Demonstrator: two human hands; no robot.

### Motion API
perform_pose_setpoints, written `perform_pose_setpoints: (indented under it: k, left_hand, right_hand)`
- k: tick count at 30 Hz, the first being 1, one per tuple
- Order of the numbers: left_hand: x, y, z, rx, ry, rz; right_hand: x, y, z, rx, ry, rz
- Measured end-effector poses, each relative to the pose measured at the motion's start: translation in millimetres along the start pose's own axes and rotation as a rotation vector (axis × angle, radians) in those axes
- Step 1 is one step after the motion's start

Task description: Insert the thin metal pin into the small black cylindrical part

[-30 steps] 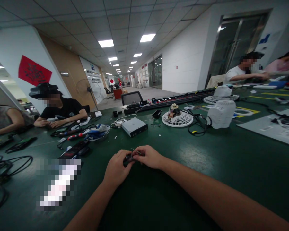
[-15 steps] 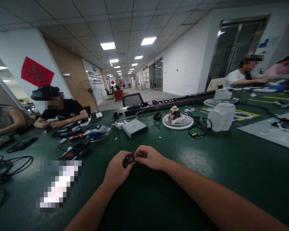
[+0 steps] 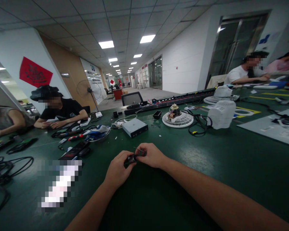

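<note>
In the head view, my left hand [image 3: 116, 169] is closed around a small dark cylindrical part [image 3: 130, 159], thumb below and fingers above. My right hand [image 3: 151, 155] meets it from the other side, its fingertips pinched at the near end of that part. A thin metal rod-like tool [image 3: 139, 149] sticks out of the right fingers toward the left; its kind is too small to make out. Both hands are held just over the green table [image 3: 173, 192]. Beyond them lies a grey optical disc drive [image 3: 135, 127].
Behind the drive are a small black open box [image 3: 157, 114], a white fan grille with a motor [image 3: 177, 119], and a white plastic housing [image 3: 221, 114] with black cable. To the left lie a blue cloth bundle [image 3: 98, 132], a dark phone-like device [image 3: 74, 150] and cables. Co-workers sit at both sides.
My right hand has lifted slightly, and the thin tool is higher above the dark part. The cylindrical part has turned a little in my left hand.
</note>
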State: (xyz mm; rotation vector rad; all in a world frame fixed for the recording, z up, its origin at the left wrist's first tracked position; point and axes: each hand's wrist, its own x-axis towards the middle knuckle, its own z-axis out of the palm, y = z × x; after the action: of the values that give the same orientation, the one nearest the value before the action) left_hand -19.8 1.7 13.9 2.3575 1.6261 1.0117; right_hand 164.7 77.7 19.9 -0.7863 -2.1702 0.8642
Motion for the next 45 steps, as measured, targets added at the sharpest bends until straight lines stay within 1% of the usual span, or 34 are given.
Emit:
perform_pose_setpoints:
  k: [3,8,13,18,22,24,27,30,32,34,36,39,42,45]
  left_hand:
    - [0.1,0.9,-0.7,0.004,0.016,-0.013]
    - [0.3,1.8,-2.5,0.008,0.016,-0.036]
    - [-1.4,-0.6,-3.0,-0.013,-0.024,0.002]
    - [-2.5,-1.2,-2.0,-0.033,-0.024,0.029]
    - [-2.7,0.5,-1.8,-0.045,-0.046,0.058]
    - [-2.9,0.7,-1.9,-0.047,-0.052,0.066]
    - [-2.8,0.6,-1.9,-0.043,-0.023,0.069]
    - [-2.1,1.6,-1.2,-0.006,-0.003,0.054]
    - [-1.3,2.3,-0.4,0.024,0.008,0.033]
    - [-0.5,1.7,0.2,0.049,0.028,0.006]
    - [0.2,-0.3,0.4,0.063,0.056,-0.027]
    - [0.2,-4.4,-0.4,0.079,0.098,-0.093]
    - [-0.3,-7.1,-1.6,0.097,0.139,-0.139]
    - [-0.3,-7.6,-2.3,0.074,0.127,-0.116]
  right_hand:
    - [1.2,1.7,-0.6,0.0,-0.023,0.031]
    - [2.4,4.4,-2.2,0.027,-0.007,0.019]
    - [3.0,0.9,-3.1,-0.068,-0.025,-0.008]
    - [1.8,1.3,-3.1,-0.119,-0.008,0.059]
    - [-1.1,1.6,-2.8,-0.1,-0.094,0.061]
    - [-2.0,1.4,-1.2,-0.097,-0.112,0.052]
    - [-1.6,2.7,2.7,-0.065,-0.109,0.075]
    - [0.1,7.1,5.5,0.001,-0.137,0.106]
    - [1.1,10.3,5.3,0.038,-0.147,0.113]
    - [1.6,11.9,3.0,0.042,-0.125,0.1]
    - [1.3,11.0,-1.0,-0.024,-0.091,0.081]
    - [-0.2,6.1,-7.7,-0.274,-0.066,0.053]
    - [-1.9,0.6,-11.6,-0.511,-0.109,-0.019]
    - [-2.9,-2.8,-12.1,-0.598,-0.162,-0.107]
